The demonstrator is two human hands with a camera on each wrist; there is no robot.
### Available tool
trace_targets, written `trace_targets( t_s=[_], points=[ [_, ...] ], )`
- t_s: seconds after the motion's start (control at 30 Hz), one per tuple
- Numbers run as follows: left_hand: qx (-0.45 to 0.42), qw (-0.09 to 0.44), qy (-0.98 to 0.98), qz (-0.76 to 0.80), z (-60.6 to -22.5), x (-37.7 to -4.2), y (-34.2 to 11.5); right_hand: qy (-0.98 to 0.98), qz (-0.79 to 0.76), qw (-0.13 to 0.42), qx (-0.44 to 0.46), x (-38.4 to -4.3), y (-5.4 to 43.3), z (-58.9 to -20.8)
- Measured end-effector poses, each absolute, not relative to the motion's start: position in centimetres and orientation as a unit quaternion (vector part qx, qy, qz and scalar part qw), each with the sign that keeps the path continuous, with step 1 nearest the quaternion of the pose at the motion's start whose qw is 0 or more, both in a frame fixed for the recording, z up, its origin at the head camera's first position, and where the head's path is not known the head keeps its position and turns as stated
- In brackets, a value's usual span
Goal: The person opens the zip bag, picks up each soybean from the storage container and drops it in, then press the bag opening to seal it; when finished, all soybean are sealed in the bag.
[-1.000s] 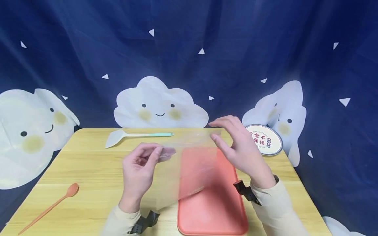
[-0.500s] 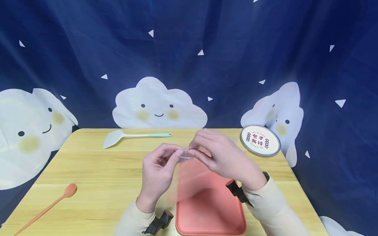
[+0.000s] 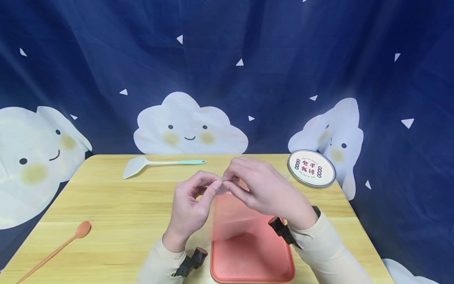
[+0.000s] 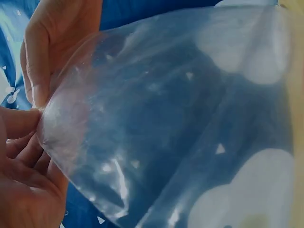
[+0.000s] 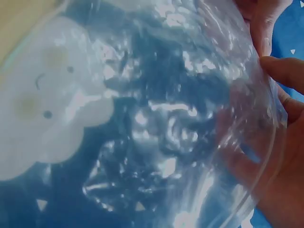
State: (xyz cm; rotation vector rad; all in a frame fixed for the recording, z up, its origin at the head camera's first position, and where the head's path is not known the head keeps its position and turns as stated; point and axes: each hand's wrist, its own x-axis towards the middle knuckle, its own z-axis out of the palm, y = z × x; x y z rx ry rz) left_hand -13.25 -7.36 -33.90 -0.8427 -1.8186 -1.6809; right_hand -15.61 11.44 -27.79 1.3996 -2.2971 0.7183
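Observation:
A clear plastic bag (image 4: 156, 109) hangs from both hands above a coral-red tray (image 3: 253, 260). At the bag's top edge, my left hand (image 3: 193, 203) pinches it between thumb and fingers. My right hand (image 3: 262, 187) pinches the same edge right beside it, and the fingertips of the two hands meet. Across the right wrist view the bag (image 5: 142, 123) looks creased and shiny, with parallel lines like a zip seal near its edge. Through the film the tray and the backdrop show; nothing can be made out inside it.
A white spatula (image 3: 159, 163) with a mint handle lies at the back of the wooden table (image 3: 124, 221). An orange spoon (image 3: 60, 250) is at the left. An oval plate (image 3: 311, 168) with red characters sits at the back right. Behind hangs a blue cloud-print curtain (image 3: 213, 47).
My right hand came from spread fingers, apart from the left, down to the bag's edge and now pinches it. My left hand moved right with the bag. Little differs over the last half second.

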Motion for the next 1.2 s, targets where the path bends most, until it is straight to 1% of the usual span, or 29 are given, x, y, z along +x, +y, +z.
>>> trace_targets(
  t_s=[0.27,0.43,0.53,0.67,0.83,1.0,1.2],
  points=[
    [-0.316,0.32,-0.663,-0.598,-34.0,-13.1,-7.0,-0.801,0.248,0.191,0.51,-15.5,11.3,-27.7],
    [-0.333,0.357,-0.642,-0.591,-33.9,-13.0,-7.6,-0.796,0.255,0.19,0.515,-15.6,11.3,-27.9],
    [-0.322,0.377,-0.642,-0.585,-33.9,-12.9,-8.1,-0.792,0.258,0.195,0.518,-15.8,11.4,-28.1],
    [-0.31,0.39,-0.642,-0.582,-34.0,-12.7,-8.5,-0.79,0.261,0.202,0.517,-15.9,12.0,-28.3],
    [-0.306,0.404,-0.631,-0.588,-33.9,-12.6,-8.9,-0.796,0.246,0.225,0.504,-16.1,13.1,-28.6],
    [-0.297,0.404,-0.624,-0.599,-34.1,-12.7,-9.4,-0.808,0.235,0.243,0.483,-16.1,14.4,-29.1],
    [-0.271,0.409,-0.625,-0.607,-34.3,-13.0,-9.9,-0.832,0.219,0.233,0.454,-16.1,15.7,-29.3]
  ],
)
